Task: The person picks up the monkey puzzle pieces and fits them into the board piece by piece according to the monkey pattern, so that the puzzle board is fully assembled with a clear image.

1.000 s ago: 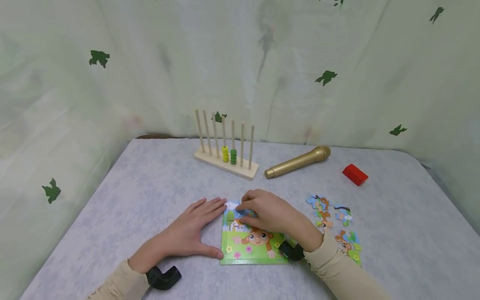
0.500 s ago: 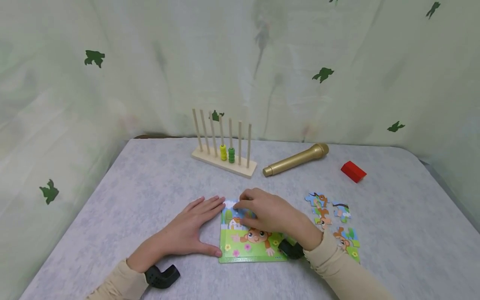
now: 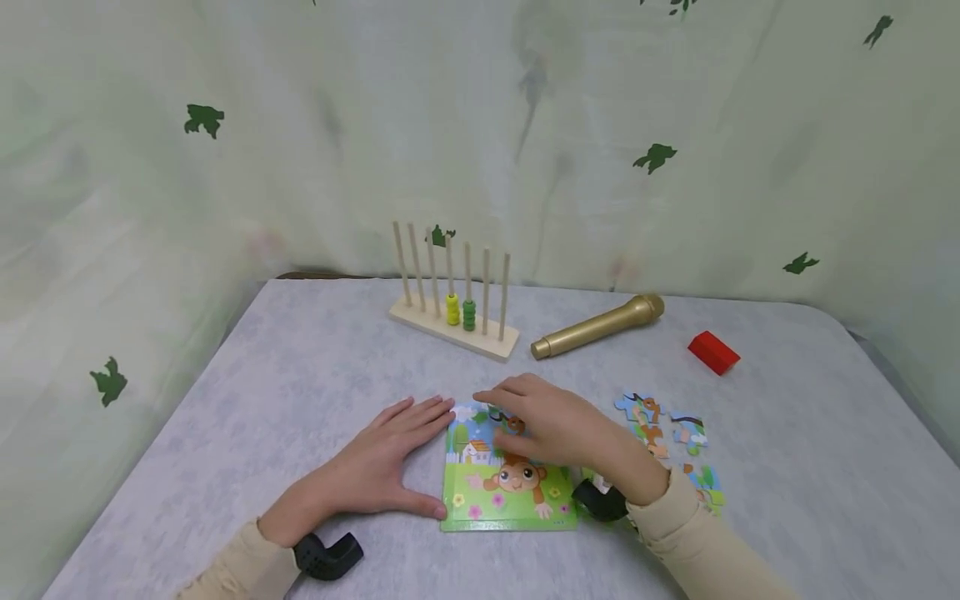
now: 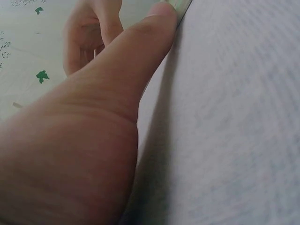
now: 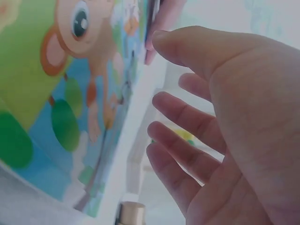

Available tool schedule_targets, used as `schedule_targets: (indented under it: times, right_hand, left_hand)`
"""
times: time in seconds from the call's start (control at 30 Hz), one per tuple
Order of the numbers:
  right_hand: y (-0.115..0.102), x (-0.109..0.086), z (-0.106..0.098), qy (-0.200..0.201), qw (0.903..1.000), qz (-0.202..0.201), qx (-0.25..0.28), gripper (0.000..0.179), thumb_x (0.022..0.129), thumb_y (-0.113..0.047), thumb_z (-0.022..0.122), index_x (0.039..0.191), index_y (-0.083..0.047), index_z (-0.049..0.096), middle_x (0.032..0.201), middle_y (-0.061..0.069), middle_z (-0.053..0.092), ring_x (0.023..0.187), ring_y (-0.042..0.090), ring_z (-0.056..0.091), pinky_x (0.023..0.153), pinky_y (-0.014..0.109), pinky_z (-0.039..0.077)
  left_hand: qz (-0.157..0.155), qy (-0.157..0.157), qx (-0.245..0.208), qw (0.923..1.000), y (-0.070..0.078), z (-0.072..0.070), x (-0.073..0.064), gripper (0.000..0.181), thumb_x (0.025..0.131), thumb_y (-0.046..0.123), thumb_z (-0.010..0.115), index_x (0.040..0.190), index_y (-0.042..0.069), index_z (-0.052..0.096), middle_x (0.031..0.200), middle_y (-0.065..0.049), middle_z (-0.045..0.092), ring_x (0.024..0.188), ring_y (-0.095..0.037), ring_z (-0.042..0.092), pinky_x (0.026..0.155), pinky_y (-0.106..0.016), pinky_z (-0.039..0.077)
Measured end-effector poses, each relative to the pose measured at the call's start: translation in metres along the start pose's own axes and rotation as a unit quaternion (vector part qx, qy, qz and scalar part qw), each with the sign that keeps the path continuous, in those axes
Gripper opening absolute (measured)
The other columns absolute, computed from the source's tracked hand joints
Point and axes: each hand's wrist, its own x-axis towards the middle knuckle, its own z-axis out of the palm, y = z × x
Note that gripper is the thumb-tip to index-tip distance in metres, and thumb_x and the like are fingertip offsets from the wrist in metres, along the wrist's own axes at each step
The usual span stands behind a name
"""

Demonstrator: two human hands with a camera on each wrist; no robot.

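Observation:
A jigsaw puzzle board (image 3: pixel 487 521) with a monkey, flowers and a small house lies flat on the table. Along its left edge rests my left hand (image 3: pixel 375 467), palm down with fingers straight, the thumb at the lower left corner. Over the board's upper right part hovers my right hand (image 3: pixel 558 421), its fingers loosely extended. Nothing shows between the thumb and fingers of the right hand (image 5: pixel 234 117) in the right wrist view, where the monkey picture (image 5: pixel 89 28) is close beside them. Part of the board's right side is hidden under this hand.
Several loose puzzle pieces (image 3: pixel 688 431) lie right of the board, partly covered by the right forearm. Behind are a wooden peg stand (image 3: pixel 487 340) with yellow and green beads, a gold microphone (image 3: pixel 600 325) and a red block (image 3: pixel 713 352). A patterned curtain (image 3: pixel 375 125) hangs behind the table.
My right hand has straightened its curled fingers and drawn slightly right, uncovering more of the puzzle's sky and house. The left hand keeps its place at the edge.

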Motion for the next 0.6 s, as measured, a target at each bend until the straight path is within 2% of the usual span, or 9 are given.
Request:
schedule_targets:
  times: [0.1, 0.33, 0.6]
  right_hand:
    - [0.004, -0.007, -0.004, 0.011, 0.9999, -0.002, -0.004, 0.052, 0.101, -0.037, 0.068, 0.147, -0.016, 0.058, 0.137, 0.001, 0.064, 0.123, 0.019, 0.059, 0.098, 0.038, 0.056]
    - [0.013, -0.026, -0.013, 0.039, 0.9992, 0.007, 0.010, 0.052, 0.098, -0.034, 0.073, 0.146, -0.016, 0.059, 0.135, 0.001, 0.064, 0.125, 0.020, 0.059, 0.099, 0.041, 0.057]
    - [0.017, -0.040, -0.028, 0.039, 0.9988, 0.025, 0.014, 0.052, 0.097, -0.035, 0.075, 0.144, -0.018, 0.062, 0.138, 0.002, 0.063, 0.129, 0.022, 0.059, 0.101, 0.043, 0.056]
  left_hand:
    - [0.007, 0.002, 0.003, 1.0000, 0.001, 0.001, 0.003, 0.114, 0.077, 0.080, 0.069, 0.162, 0.012, 0.035, 0.169, -0.002, 0.029, 0.158, -0.024, 0.023, 0.129, -0.054, 0.016]
    - [-0.019, -0.022, -0.008, 0.9996, 0.002, 0.002, 0.003, 0.118, 0.075, 0.084, 0.068, 0.163, 0.014, 0.033, 0.171, 0.002, 0.025, 0.159, -0.020, 0.019, 0.130, -0.051, 0.012]
    - [0.004, 0.013, 0.015, 0.9998, 0.001, 0.002, 0.000, 0.116, 0.075, 0.083, 0.069, 0.160, 0.011, 0.039, 0.169, -0.002, 0.032, 0.157, -0.024, 0.026, 0.127, -0.053, 0.018]
